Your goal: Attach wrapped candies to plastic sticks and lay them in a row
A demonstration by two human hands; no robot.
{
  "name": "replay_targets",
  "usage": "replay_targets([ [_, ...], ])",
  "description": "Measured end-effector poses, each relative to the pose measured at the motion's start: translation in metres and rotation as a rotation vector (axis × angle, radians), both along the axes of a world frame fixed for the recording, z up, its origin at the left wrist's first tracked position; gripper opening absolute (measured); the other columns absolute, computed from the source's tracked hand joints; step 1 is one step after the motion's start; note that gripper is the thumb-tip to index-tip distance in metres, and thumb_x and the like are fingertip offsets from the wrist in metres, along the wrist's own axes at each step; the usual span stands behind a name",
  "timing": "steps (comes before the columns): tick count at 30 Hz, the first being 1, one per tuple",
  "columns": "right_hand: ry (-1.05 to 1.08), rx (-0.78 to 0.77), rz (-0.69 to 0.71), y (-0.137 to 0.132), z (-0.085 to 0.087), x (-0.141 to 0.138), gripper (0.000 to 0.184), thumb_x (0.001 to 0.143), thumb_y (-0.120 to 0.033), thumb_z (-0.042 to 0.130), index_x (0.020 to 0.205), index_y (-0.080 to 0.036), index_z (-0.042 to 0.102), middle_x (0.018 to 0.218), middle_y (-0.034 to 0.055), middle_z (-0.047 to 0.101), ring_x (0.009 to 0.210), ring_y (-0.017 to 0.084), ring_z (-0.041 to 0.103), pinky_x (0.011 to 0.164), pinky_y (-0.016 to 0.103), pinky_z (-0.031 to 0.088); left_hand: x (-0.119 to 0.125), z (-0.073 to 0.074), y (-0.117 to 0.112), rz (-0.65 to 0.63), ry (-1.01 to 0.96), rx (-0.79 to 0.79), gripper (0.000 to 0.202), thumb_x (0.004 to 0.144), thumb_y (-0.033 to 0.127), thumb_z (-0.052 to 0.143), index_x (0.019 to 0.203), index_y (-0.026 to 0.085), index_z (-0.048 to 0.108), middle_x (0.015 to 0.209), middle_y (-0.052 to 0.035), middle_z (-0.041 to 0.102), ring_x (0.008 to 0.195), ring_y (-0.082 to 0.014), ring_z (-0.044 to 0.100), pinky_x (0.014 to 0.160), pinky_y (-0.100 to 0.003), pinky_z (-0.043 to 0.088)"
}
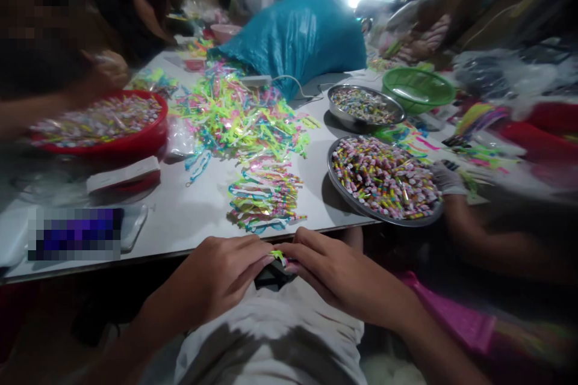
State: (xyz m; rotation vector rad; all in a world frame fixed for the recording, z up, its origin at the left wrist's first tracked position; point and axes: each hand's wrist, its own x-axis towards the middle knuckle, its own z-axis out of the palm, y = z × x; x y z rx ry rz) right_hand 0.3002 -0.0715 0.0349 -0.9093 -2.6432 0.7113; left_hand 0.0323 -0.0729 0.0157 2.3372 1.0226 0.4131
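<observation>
My left hand (221, 274) and my right hand (327, 267) meet just below the table's near edge, above my lap. Their fingertips pinch a small yellow-green plastic piece (278, 255) between them, and both hands are closed on it. A small dark object (271, 278) lies under the fingers on my white shirt. Straight ahead on the grey table (189, 216) lies a small heap of finished colourful pieces (264, 195). A bigger loose pile of neon plastic strips (239, 117) spreads behind it.
A metal tray of small candies (383, 177) stands at right, with a second metal bowl (365, 106) and a green basket (418, 88) behind. A red basin (102, 126) sits at left, a blue sack (300, 36) at the back. Other people's hands work on both sides.
</observation>
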Motion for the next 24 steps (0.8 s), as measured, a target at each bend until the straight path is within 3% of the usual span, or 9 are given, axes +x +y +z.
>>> replay_targets([
  [6, -0.083, -0.019, 0.043, 0.007, -0.006, 0.004, 0.032, 0.117, -0.03, 0.038, 0.137, -0.016, 0.058, 0.108, 0.0075, 0.057, 0.093, 0.02, 0.055, 0.079, 0.031, 0.043, -0.003, -0.005, 0.014, -0.159, 0.015, -0.034, 0.016, 0.104, 0.021, 0.05, 0.105, 0.027, 0.065, 0.097, 0.0026, 0.07, 0.083, -0.0094, 0.062, 0.07, -0.025, 0.036],
  [15, -0.101, -0.07, 0.048, 0.02, -0.021, 0.007, 0.024, 0.115, -0.025, 0.039, 0.128, -0.017, 0.058, 0.108, 0.0074, 0.058, 0.09, 0.02, 0.054, 0.074, 0.031, 0.037, 0.007, -0.028, 0.016, -0.119, -0.01, -0.021, 0.017, 0.105, 0.022, 0.044, 0.095, 0.022, 0.056, 0.085, 0.001, 0.064, 0.074, -0.0099, 0.055, 0.067, -0.03, 0.027],
  [18, -0.118, -0.039, 0.073, 0.025, -0.033, 0.007, 0.022, 0.114, -0.022, 0.04, 0.127, -0.017, 0.057, 0.105, 0.0067, 0.058, 0.089, 0.022, 0.053, 0.073, 0.033, 0.033, 0.009, -0.042, 0.015, -0.098, -0.035, 0.012, 0.014, 0.104, 0.021, 0.045, 0.094, 0.021, 0.055, 0.083, 0.0015, 0.064, 0.073, -0.0099, 0.054, 0.067, -0.03, 0.027],
  [24, -0.154, -0.04, 0.113, 0.036, -0.067, 0.004, 0.013, 0.113, -0.024, 0.047, 0.12, -0.019, 0.058, 0.106, 0.0045, 0.06, 0.09, 0.022, 0.055, 0.076, 0.034, 0.034, 0.009, -0.061, 0.025, -0.061, -0.044, -0.125, 0.028, 0.106, 0.028, 0.044, 0.085, 0.02, 0.06, 0.079, 0.0017, 0.066, 0.07, -0.0079, 0.057, 0.065, -0.026, 0.03],
])
